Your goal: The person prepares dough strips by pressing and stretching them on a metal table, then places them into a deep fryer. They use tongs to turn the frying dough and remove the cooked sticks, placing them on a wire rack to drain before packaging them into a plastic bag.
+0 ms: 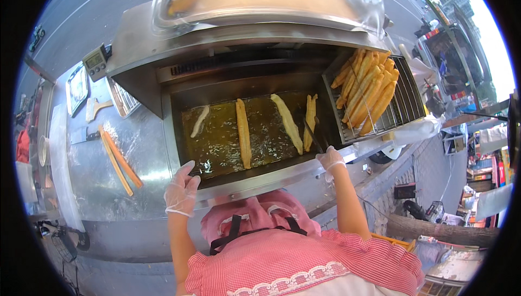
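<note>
Four long dough sticks float in a fryer of bubbling oil. A small pale strip lies at the left, a golden stick in the middle, a pale stick and another golden one at the right. My right hand, in a clear plastic glove, holds dark tongs or sticks that reach down by the rightmost stick; whether they grip it I cannot tell. My left hand, gloved too, is at the fryer's front left corner with fingers apart and nothing in it.
Fried dough sticks fill a wire rack right of the fryer. On the steel worktop at left lie two wooden sticks, a cleaver and a scraper. A digital timer is at the hood's left corner.
</note>
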`<act>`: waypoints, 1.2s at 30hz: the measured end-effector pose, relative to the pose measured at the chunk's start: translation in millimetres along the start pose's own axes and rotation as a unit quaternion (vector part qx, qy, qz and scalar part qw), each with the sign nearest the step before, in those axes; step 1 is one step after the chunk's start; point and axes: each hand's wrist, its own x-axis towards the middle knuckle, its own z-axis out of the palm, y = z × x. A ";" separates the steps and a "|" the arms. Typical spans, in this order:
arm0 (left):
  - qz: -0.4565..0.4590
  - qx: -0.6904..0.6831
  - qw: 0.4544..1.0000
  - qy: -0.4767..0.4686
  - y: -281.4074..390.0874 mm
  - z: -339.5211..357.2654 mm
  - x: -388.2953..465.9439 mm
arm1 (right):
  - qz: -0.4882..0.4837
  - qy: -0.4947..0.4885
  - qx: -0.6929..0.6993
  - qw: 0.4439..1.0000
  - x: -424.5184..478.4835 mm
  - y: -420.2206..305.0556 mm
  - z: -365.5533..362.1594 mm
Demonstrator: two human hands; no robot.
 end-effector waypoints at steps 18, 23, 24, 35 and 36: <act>0.008 -0.014 1.000 -0.014 20.4 20.4 2.8 | -0.074 0.031 -0.045 0.996 15.4 100.5 -25.5; 0.018 0.003 1.000 -0.013 29.3 35.1 -3.8 | -0.113 0.056 -0.284 0.950 -42.1 70.9 -95.0; 0.018 0.003 1.000 -0.009 31.6 38.3 -6.4 | -0.136 0.039 -0.306 0.941 -40.2 65.8 -102.6; -0.019 0.002 0.999 0.047 32.7 81.2 -69.8 | -0.339 0.010 -0.421 0.841 16.4 11.4 -89.4; -0.020 -0.002 0.998 0.054 38.7 85.1 -75.2 | -0.340 0.007 -0.417 0.843 18.2 10.7 -89.8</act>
